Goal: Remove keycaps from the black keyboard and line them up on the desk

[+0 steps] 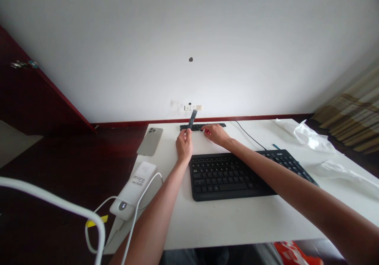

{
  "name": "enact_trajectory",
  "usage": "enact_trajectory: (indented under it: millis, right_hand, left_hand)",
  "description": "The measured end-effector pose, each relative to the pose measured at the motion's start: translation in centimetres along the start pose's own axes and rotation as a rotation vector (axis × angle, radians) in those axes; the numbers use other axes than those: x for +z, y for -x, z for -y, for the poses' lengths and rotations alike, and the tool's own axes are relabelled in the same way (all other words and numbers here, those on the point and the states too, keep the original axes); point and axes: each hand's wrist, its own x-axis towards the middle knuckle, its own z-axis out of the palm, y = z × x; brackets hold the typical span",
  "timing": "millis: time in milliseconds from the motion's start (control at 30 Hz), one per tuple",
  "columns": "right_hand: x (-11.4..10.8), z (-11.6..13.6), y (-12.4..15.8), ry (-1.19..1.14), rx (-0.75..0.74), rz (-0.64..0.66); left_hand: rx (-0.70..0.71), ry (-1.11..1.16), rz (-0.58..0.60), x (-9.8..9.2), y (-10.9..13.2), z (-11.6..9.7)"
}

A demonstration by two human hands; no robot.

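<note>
My left hand (184,144) is closed around the lower end of a dark narrow strip (192,118), which it holds up at a tilt above the table's far edge. My right hand (217,134) reaches to a long row of small black key-like pieces (195,127) along that edge. Its fingers are curled and pressed together at the row; whatever is between them is too small to make out. A black keyboard (227,178) lies nearer to me, partly covered by my right forearm. Its black cable (250,134) runs to the back edge.
On the table's left side lie a phone (151,141) and a white power bank (134,190) with a white cable (136,209). Crumpled clear plastic wrapping (308,134) and a small blue stick-like item (276,146) are at the right. A wall with sockets (193,108) stands behind.
</note>
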Motion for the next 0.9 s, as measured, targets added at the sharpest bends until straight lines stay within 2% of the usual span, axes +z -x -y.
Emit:
enact_trajectory:
  millis: [633,767,900]
  right_hand:
    - [-0.2,0.1,-0.2,0.003,0.015,0.015]
    - [-1.0,0.1,0.4,-0.049,-0.014,0.010]
    - [-2.7,-0.9,2.3,-0.081,-0.065,-0.009]
  left_hand:
    - [0.006,-0.005,-0.005,0.0,-0.1,0.1]
    - [0.014,-0.007,-0.008,0.0,-0.1,0.1]
    - [0.021,-0.014,-0.003,-0.1,0.0,0.1]
